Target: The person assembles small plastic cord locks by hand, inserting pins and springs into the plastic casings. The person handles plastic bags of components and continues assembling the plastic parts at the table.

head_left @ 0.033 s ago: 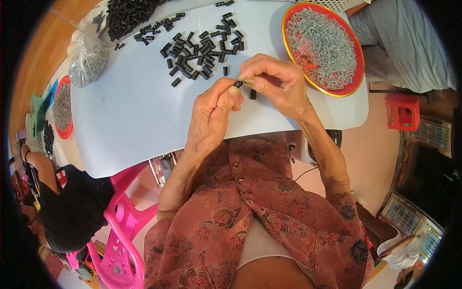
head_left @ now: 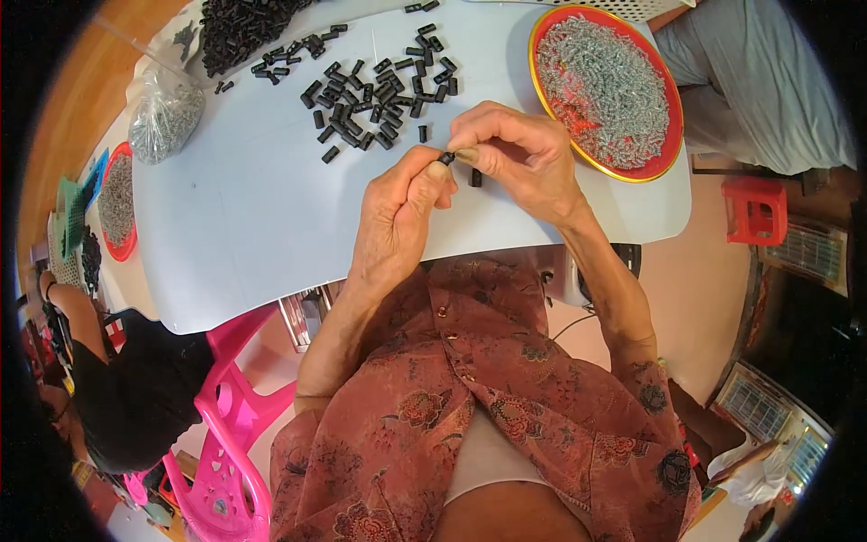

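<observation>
Over the near part of the table, my left hand (head_left: 402,203) is closed, thumb and forefinger pinching a small black plastic piece (head_left: 447,157). My right hand (head_left: 528,158) meets it from the other side, thumb and forefinger pinched at the piece's end. Whatever sits between those right fingertips is too small and hidden to make out. Just beyond lies a loose pile of short black plastic pieces (head_left: 384,101), with one stray piece (head_left: 423,134) near my fingers. Another black piece (head_left: 476,178) stands partly behind my right hand.
A red gold-rimmed tray (head_left: 540,79) of small silvery screws stands at the right. Far left are a larger black heap (head_left: 244,36) and a clear bag (head_left: 167,117). A person in black (head_left: 135,388) sits left by a pink chair (head_left: 217,452); another's grey-clad leg (head_left: 750,81) is far right.
</observation>
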A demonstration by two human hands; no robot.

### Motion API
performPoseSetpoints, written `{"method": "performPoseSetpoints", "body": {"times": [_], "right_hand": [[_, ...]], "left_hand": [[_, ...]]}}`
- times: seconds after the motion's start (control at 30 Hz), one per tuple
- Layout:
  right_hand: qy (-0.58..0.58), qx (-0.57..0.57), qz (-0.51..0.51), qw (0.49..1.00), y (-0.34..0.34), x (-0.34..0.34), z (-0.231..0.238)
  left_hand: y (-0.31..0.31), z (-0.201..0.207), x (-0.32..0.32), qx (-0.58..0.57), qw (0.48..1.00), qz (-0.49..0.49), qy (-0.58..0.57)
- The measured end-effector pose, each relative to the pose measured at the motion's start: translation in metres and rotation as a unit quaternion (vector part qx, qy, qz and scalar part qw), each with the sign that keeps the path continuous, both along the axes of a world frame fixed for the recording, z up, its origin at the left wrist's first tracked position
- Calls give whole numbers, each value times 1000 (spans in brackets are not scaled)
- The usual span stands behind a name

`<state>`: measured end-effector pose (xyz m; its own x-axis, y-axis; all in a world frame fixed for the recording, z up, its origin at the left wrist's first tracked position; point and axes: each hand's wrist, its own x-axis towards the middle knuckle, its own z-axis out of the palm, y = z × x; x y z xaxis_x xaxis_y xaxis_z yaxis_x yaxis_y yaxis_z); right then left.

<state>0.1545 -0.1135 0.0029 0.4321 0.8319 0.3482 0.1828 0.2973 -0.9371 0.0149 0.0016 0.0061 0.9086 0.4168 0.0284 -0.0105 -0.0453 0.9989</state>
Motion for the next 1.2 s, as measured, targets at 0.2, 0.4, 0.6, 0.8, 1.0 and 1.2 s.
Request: {"method": "performPoseSetpoints", "body": {"times": [0.2,0.4,0.6,0.8,1.0,1.2], "right_hand": [[6,-10,0,1000,0,-3,6],[-128,-31,-65,989,1,-5,7],[-149,-6,-75,986,-1,-3,6],[-143,-28,-52,988,-1,-1,11],[-72,-11,-40,997,-1,-1,3],[34,-83,-47,995,-3,-5,2]], "left_hand": [[-1,3,1,9,1000,2,11],[-3,-3,2,59,998,11,11],[-2,0,3,75,997,2,29],[1,-1,4,97,995,-8,26],[3,0,5,63,998,-16,14],[2,-3,3,40,999,-12,2]]}}
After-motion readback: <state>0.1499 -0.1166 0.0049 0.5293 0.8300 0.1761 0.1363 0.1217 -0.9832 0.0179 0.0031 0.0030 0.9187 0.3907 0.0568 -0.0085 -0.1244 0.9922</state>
